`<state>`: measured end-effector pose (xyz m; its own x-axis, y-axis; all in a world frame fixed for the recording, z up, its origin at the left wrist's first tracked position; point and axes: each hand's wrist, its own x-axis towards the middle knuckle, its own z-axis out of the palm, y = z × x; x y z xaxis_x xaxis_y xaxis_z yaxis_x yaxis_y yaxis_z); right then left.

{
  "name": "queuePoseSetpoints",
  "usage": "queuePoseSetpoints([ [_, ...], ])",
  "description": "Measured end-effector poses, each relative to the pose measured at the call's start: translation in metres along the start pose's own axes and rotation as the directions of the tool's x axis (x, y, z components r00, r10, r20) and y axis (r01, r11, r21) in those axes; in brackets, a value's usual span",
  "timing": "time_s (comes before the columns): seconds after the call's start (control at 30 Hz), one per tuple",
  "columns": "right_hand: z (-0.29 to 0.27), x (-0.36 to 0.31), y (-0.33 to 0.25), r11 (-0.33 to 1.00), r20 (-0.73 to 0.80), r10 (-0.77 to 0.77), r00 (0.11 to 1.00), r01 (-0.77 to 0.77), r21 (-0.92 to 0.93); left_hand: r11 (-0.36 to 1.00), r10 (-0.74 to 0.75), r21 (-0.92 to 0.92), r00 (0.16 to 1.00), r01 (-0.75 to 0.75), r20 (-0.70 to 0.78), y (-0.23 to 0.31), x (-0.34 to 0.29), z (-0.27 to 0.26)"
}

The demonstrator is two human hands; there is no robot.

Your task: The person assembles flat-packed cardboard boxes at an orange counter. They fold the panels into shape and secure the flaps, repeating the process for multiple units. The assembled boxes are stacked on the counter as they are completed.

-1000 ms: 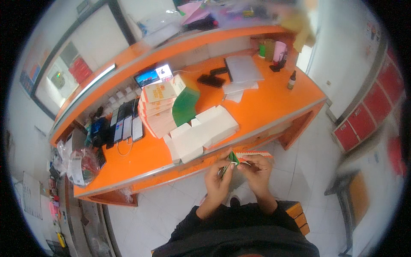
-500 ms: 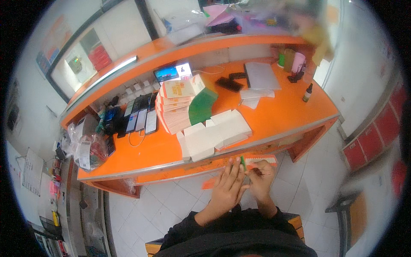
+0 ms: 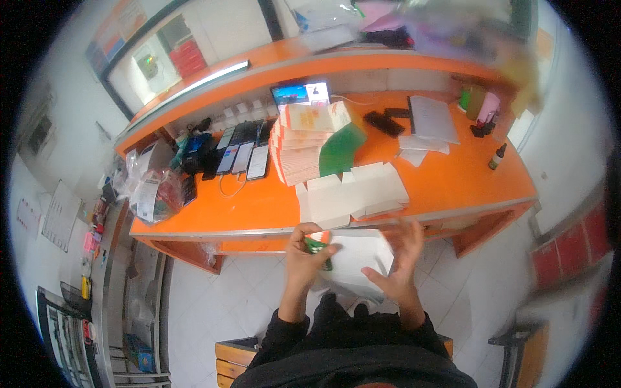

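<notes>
A partly opened cardboard carton (image 3: 354,251) is in front of me at the desk's near edge, its white inside facing up and a green-and-orange printed panel at its left end. My left hand (image 3: 300,264) is closed on that end, thumb on top by the green print. My right hand (image 3: 402,279) is at the carton's right side, its thumb against the white board and its fingers spread and slightly blurred. Just beyond, white unfolded cartons (image 3: 356,192) lie near the desk's front edge. Behind them sits a fanned pile of printed flat cartons (image 3: 299,152).
On the orange desk (image 3: 239,210), several phones (image 3: 242,158) and a plastic bag (image 3: 155,194) are at the left. A dark phone (image 3: 383,123), papers (image 3: 435,120) and a small dark bottle (image 3: 497,157) are at the right. A lit screen (image 3: 299,95) stands at the back.
The carton has turned so its white inside shows broadly, where a narrow striped edge showed before. My hands have moved apart to its two ends. The whole view has shifted.
</notes>
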<state>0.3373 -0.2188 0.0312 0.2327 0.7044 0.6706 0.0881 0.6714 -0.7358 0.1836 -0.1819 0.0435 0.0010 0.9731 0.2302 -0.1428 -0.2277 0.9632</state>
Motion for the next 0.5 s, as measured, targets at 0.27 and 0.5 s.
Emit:
queuePoseSetpoints([
  [0.27,0.038,0.007,0.017,0.964,0.250,0.218,0.943,-0.169,-0.204,0.593,0.454,0.742,0.891,-0.314,0.015,-0.012,-0.009,0.006],
  [0.5,0.047,0.010,0.011,0.954,0.440,0.127,0.889,0.011,-0.298,0.995,0.102,0.017,0.983,-0.100,-0.151,-0.005,-0.002,-0.008],
])
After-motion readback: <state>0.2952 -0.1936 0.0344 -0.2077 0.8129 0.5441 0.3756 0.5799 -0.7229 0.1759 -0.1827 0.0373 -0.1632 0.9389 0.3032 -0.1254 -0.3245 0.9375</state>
